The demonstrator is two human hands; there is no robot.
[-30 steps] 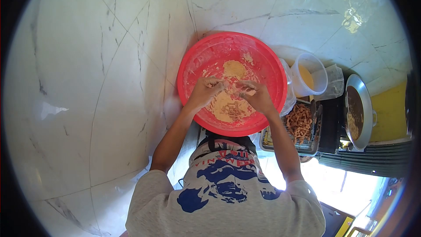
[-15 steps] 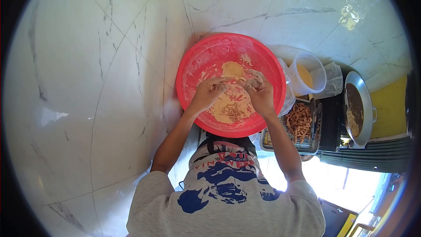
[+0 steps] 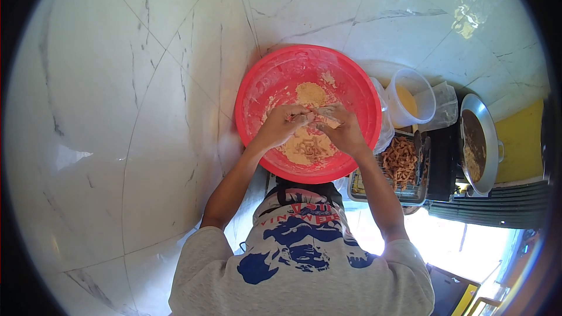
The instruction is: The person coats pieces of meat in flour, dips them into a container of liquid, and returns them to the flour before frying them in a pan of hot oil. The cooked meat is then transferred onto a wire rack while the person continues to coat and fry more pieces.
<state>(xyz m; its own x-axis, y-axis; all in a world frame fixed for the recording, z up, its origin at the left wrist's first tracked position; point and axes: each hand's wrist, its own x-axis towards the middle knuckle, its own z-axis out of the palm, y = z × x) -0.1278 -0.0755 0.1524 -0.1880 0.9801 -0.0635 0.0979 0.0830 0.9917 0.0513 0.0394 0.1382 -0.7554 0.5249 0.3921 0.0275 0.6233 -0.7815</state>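
Note:
A big red basin (image 3: 253, 96) holds pale yellow flour (image 3: 301, 147), with several flour-coated strips (image 3: 316, 146) lying in its lower part and a rounded heap of crumbly flour (image 3: 310, 93) farther up. Above the flour, my left hand (image 3: 282, 124) is closed with thumb and fingertips pinched together. Facing it, my right hand (image 3: 342, 131) has its floury fingers bent in, the tips almost meeting those of the left. Whatever sits between the fingertips is too small and covered to make out.
Right of the basin stand a clear plastic tub (image 3: 426, 105) with yellow liquid and a rack tray (image 3: 358, 190) heaped with brown fried strips (image 3: 400, 161). Beyond it, a wide metal pan (image 3: 490, 167) holds dark oil. Marble-patterned tiled wall (image 3: 170, 105) borders the basin's left and far sides.
Both hands have come slightly lower and closer together over the basin. The right fingers, raised before, now reach toward the left fingertips. The flour and strips look unchanged.

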